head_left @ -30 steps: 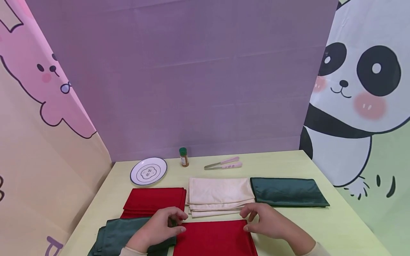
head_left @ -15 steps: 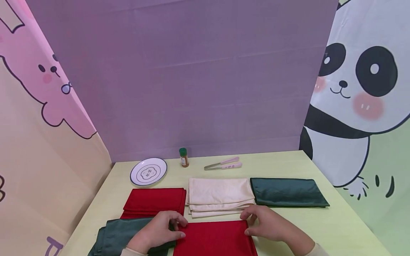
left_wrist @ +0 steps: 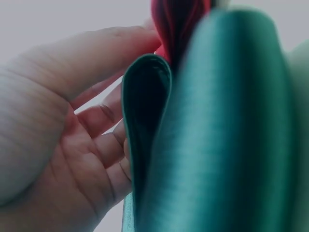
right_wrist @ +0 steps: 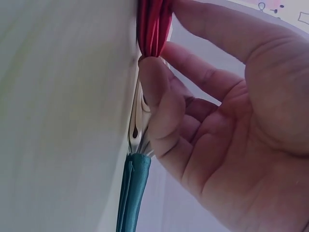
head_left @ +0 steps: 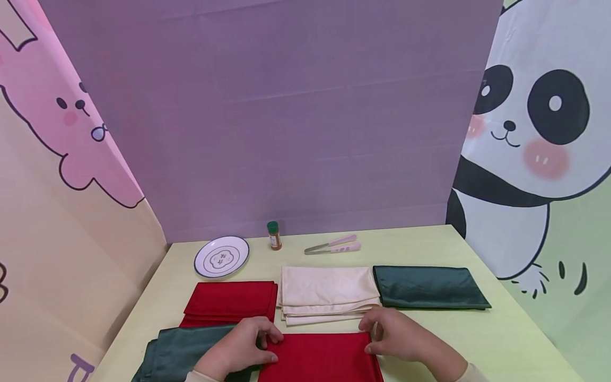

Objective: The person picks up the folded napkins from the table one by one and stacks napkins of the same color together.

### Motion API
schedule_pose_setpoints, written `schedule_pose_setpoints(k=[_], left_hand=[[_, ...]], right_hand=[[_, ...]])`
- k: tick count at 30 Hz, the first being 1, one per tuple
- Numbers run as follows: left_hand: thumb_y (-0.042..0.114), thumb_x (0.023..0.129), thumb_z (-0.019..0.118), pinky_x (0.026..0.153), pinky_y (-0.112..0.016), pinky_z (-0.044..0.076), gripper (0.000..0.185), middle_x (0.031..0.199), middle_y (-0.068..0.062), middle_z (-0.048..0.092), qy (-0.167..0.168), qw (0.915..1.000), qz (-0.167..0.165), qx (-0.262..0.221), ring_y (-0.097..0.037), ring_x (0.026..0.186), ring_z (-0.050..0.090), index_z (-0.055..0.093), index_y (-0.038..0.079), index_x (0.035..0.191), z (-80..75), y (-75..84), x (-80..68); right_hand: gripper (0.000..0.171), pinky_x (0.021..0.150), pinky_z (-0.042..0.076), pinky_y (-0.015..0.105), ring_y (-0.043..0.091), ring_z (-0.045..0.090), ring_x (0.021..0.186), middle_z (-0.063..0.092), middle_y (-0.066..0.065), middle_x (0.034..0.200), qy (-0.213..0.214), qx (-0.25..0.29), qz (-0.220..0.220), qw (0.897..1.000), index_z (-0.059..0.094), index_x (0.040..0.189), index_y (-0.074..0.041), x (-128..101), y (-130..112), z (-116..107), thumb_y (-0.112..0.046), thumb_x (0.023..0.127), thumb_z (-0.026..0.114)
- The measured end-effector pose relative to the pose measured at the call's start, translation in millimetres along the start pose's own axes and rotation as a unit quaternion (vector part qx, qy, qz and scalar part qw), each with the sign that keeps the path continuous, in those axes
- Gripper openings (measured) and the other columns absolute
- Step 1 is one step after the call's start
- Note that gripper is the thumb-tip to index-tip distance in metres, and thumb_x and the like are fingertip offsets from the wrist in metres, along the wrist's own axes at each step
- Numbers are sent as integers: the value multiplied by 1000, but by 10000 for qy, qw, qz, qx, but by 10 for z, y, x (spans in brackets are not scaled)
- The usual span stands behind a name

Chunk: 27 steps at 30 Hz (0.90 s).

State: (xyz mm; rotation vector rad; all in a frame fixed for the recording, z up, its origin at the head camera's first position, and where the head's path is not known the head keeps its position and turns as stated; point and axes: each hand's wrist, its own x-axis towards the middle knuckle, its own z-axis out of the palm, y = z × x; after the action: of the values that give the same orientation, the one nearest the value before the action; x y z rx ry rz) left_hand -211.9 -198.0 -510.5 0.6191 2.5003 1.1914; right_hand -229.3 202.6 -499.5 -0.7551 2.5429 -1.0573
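A folded red cloth (head_left: pixel 320 358) lies at the near middle of the table in the head view. My left hand (head_left: pixel 245 345) pinches its far left corner, the thumb on the near side. At the opposite corner, my right hand (head_left: pixel 398 337) grips the stacked red layers; in the right wrist view, thumb and fingertips meet the gathered red folds (right_wrist: pixel 153 24). Beneath my left wrist sits a folded dark green cloth (head_left: pixel 186 345), whose rounded fold (left_wrist: pixel 231 121) fills much of the left wrist view and hides part of the left fingers.
Beyond the hands lie another folded red cloth (head_left: pixel 231 298), a cream cloth stack (head_left: pixel 329 286) and a dark green cloth (head_left: pixel 429 287). Along the back are a white plate (head_left: pixel 221 257), a green-capped spice jar (head_left: pixel 274 236) and pink-handled tongs (head_left: pixel 334 245).
The near red cloth's far edge has come slightly toward me. Both hands have shifted a little with it, the left hand also slightly rightward. The other cloths stay put.
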Motion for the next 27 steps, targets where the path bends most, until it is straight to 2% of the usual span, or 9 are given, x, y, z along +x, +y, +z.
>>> schedule_pose_setpoints(k=[8, 12, 17, 23, 27], left_hand=[[15, 83, 90, 69, -25, 56, 29, 98, 7, 66, -7, 10000, -64, -9, -15, 80, 61, 76, 21, 108, 20, 7, 28], [16, 84, 90, 69, -25, 57, 30, 100, 5, 65, 119, 9998, 117, 63, -12, 77, 62, 76, 21, 109, 28, -9, 41], [18, 84, 90, 70, -24, 57, 32, 102, 4, 61, 306, 9990, 291, 143, -10, 72, 62, 75, 20, 112, 25, -24, 54], [18, 85, 90, 65, -24, 55, 32, 99, 4, 62, 339, 9990, 218, 178, -11, 69, 60, 75, 20, 113, 27, -27, 44], [18, 85, 89, 63, -24, 55, 33, 97, 3, 63, 298, 9995, 106, 74, -12, 67, 60, 74, 19, 114, 30, -26, 37]], right_hand=[[28, 65, 51, 28, 10, 57, 71, 62, -5, 90, -46, -336, -166, 9993, 77, 101, -17, -6, 34, 16, -18, 78, 93], [19, 64, 50, 28, 10, 57, 70, 59, -7, 83, -129, -380, -211, 9990, 78, 92, -22, -4, 40, 16, -16, 79, 92], [21, 64, 50, 28, 9, 57, 70, 60, -10, 85, -64, -417, -294, 9987, 73, 84, -26, 4, 41, 22, -13, 82, 89], [18, 65, 52, 27, 7, 60, 68, 64, -11, 82, 11, -99, -539, 9985, 69, 88, -22, 8, 39, 21, -10, 88, 83], [15, 66, 52, 27, 7, 62, 72, 67, -12, 81, 125, 119, -538, 9984, 70, 90, -21, 5, 26, 6, -9, 91, 80]])
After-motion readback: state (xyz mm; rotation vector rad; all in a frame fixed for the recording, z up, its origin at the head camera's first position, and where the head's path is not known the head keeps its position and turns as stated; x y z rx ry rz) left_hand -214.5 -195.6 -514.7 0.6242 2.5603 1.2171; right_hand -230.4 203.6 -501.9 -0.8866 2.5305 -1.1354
